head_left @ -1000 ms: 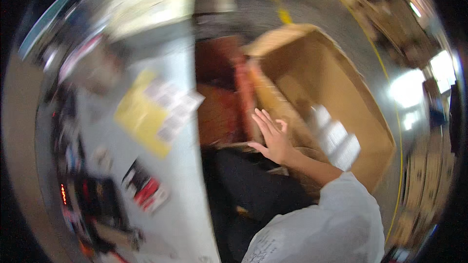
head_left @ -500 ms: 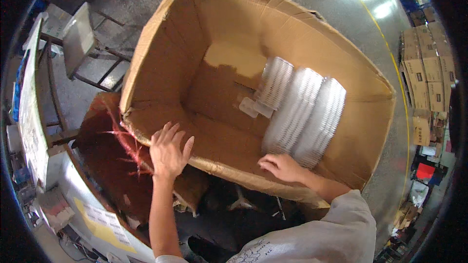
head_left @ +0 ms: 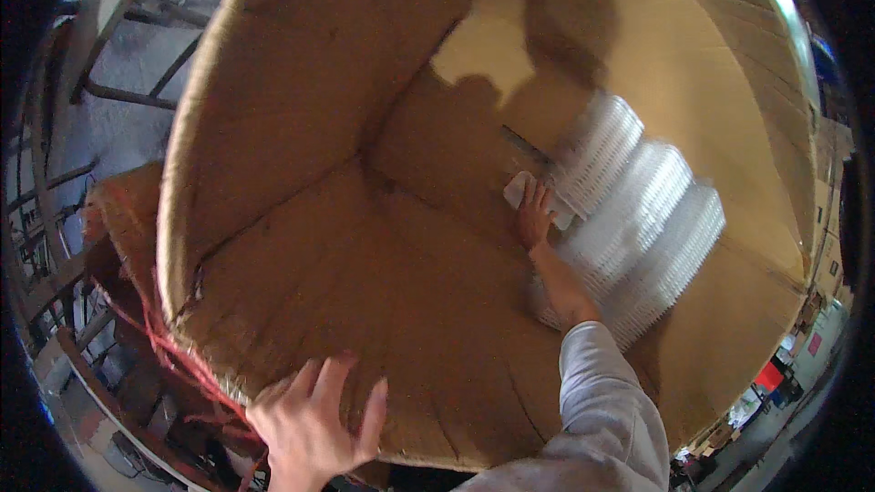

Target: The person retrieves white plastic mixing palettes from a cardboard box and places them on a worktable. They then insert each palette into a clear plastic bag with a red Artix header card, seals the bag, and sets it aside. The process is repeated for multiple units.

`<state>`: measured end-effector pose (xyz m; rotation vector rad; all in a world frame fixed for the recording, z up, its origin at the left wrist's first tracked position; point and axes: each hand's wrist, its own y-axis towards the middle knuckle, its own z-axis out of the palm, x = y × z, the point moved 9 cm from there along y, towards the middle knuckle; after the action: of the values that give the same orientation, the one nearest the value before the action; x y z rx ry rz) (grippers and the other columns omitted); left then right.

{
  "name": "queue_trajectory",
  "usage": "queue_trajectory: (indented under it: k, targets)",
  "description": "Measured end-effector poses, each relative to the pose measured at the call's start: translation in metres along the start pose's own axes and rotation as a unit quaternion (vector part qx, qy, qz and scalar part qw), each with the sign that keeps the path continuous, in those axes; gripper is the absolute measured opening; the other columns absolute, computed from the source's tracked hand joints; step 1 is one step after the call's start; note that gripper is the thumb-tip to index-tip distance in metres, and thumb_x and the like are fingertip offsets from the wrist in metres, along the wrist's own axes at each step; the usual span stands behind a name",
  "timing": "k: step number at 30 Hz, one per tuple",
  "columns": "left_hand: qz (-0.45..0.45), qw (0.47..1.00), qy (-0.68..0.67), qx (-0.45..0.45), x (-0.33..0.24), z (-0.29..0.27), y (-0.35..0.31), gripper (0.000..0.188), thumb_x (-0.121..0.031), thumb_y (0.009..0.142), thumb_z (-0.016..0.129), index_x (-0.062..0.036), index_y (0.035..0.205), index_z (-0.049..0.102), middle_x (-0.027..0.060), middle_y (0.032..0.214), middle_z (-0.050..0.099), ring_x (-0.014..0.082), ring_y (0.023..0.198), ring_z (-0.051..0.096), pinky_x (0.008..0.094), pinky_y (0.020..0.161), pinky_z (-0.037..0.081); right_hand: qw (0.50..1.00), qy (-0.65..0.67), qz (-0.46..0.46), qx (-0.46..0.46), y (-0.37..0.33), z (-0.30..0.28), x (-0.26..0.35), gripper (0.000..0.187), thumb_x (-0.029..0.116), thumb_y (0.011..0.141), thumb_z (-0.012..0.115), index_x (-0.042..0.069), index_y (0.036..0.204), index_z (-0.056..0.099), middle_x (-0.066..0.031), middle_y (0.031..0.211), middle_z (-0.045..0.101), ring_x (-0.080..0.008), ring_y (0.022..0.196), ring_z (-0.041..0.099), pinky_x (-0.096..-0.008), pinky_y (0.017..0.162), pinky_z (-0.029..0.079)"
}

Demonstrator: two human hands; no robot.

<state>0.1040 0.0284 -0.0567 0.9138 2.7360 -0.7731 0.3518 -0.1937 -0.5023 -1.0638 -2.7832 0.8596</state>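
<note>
Reaching deeper than before, the right hand [head_left: 535, 216] has a plastic tray [head_left: 516, 188] within grasp, hold unclear; the left hand [head_left: 314, 424], fingers apart, overlaps the near carton [head_left: 428, 310] rim.

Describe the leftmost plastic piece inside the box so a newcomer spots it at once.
Inside the big cardboard box, find three long ridged rows of clear plastic, right of centre. Just left of them, at the right hand, lies the pale plastic piece; unlike the rows, it is small and flat.
</note>
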Motion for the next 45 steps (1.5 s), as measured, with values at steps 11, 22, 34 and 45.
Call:
queue_trajectory:
  k: [11, 22, 34, 45]
  targets:
    - [-0.013, 0.998, -0.015, 0.055, 0.002, 0.004, -0.001, 0.037, -0.036, 0.076, 0.069, -0.0065, 0.099, 0.067, 0.0127, 0.085, 0.067, 0.0302, 0.064, 0.062, 0.0365, 0.056, 0.051, 0.950, -0.163, -0.055, -0.261, 0.006, 0.005, 0.019, 0.043, 0.018, 0.086, 0.050, 0.015, 0.129, 0.046, -0.0019, 0.143, 0.037, -0.0165, 0.135, 0.030, -0.0534, 0.099, 0.019]
    - [-0.021, 0.997, -0.037, 0.064, 0.009, 0.011, -0.009, 0.037, -0.035, 0.075, 0.069, -0.0062, 0.099, 0.067, 0.0132, 0.086, 0.067, 0.0305, 0.065, 0.063, 0.0362, 0.058, 0.051, 0.934, 0.179, 0.103, -0.290, -0.047, -0.002, -0.106, 0.037, 0.015, 0.092, 0.044, 0.006, 0.128, 0.045, -0.0096, 0.131, 0.051, -0.0255, 0.113, 0.051, -0.0456, 0.099, 0.024]
    - [-0.023, 0.996, -0.034, 0.078, 0.017, 0.016, -0.012, 0.037, -0.034, 0.074, 0.069, -0.0058, 0.099, 0.067, 0.0138, 0.087, 0.067, 0.0309, 0.066, 0.064, 0.0358, 0.059, 0.052, 0.945, 0.085, 0.085, -0.304, 0.005, -0.059, -0.126, 0.028, 0.014, 0.094, 0.043, 0.010, 0.121, 0.049, -0.0106, 0.126, 0.048, -0.0266, 0.117, 0.046, -0.0501, 0.097, 0.024]
    - [-0.022, 0.995, -0.023, 0.092, 0.015, 0.019, -0.012, 0.038, -0.033, 0.073, 0.069, -0.0055, 0.099, 0.067, 0.0143, 0.087, 0.068, 0.0312, 0.066, 0.065, 0.0355, 0.060, 0.052, 0.967, 0.025, 0.081, -0.239, 0.010, -0.041, -0.138, 0.046, 0.021, 0.091, 0.049, 0.015, 0.134, 0.038, -0.0107, 0.138, 0.038, -0.0235, 0.129, 0.035, -0.0495, 0.101, 0.015]
